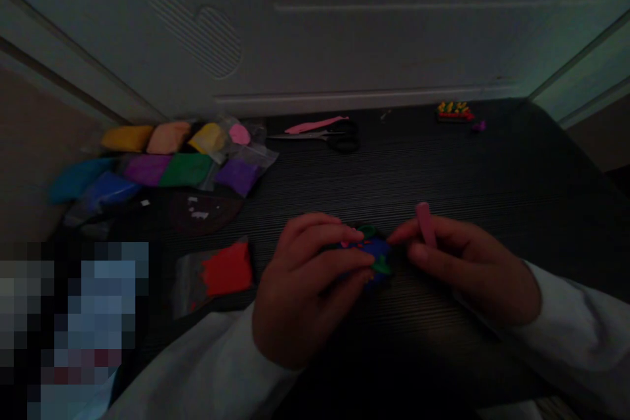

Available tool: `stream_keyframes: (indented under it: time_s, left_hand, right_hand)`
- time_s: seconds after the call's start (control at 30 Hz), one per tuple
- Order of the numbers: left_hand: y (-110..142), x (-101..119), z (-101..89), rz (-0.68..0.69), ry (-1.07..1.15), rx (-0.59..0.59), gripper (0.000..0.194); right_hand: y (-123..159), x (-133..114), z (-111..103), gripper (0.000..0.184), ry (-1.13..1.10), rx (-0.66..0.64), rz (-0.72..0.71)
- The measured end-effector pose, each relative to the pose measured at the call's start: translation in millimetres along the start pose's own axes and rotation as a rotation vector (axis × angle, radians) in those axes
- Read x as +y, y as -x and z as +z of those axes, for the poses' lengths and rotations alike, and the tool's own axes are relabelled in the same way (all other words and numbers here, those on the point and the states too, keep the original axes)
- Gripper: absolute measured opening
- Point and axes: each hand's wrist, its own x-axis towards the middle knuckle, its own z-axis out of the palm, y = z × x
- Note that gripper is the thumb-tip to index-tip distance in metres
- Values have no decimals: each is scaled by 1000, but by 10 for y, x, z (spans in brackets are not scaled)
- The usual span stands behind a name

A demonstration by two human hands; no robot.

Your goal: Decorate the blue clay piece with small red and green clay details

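Observation:
My left hand (pixel 315 282) lies over a blue clay piece (pixel 378 248) on the dark table, its fingers bent around the near left side. Green clay bits (pixel 382 266) and small red and pink bits sit on the blue clay. Part of the piece is hidden under the fingers. To its right, my right hand (pixel 462 259) pinches a pink modelling tool (pixel 426 224) between thumb and fingers, one end pointing up. The index fingertip of that hand is at the right edge of the blue clay; I cannot tell if it touches.
A bag of red clay (pixel 229 269) lies left of my left hand. Several bags of coloured clay (pixel 184 169) are grouped farther back. Scissors (pixel 325 136) and a pink strip-like tool (pixel 315 125) lie by the white panel. A small colourful clay model (pixel 453 111) stands back right.

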Motion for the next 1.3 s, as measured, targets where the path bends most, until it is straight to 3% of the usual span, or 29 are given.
stream_keyframes:
  time_s: [0.1, 0.2, 0.27, 0.37, 0.63, 1.3]
  left_hand:
    - [2, -125, 0, -208, 72, 35, 13]
    - [8, -257, 21, -447, 186, 126, 10]
    - [4, -331, 47, -573, 260, 183, 11]
    - [-18, -414, 93, -699, 415, 256, 13]
    - [-65, -503, 152, -733, 573, 321, 17]
    - [-161, -557, 246, -743, 581, 335, 20]
  right_hand:
    - [-98, 68, -149, 31, 113, 235, -86]
    - [-229, 167, -355, 34, 566, 494, -235]
    - [-313, 239, -476, 33, 881, 579, -307]
    - [-410, 329, -581, 31, 1097, 594, -363]
    - [-492, 378, -608, 29, 1133, 607, -407]
    - [-449, 354, -603, 27, 999, 607, -422]
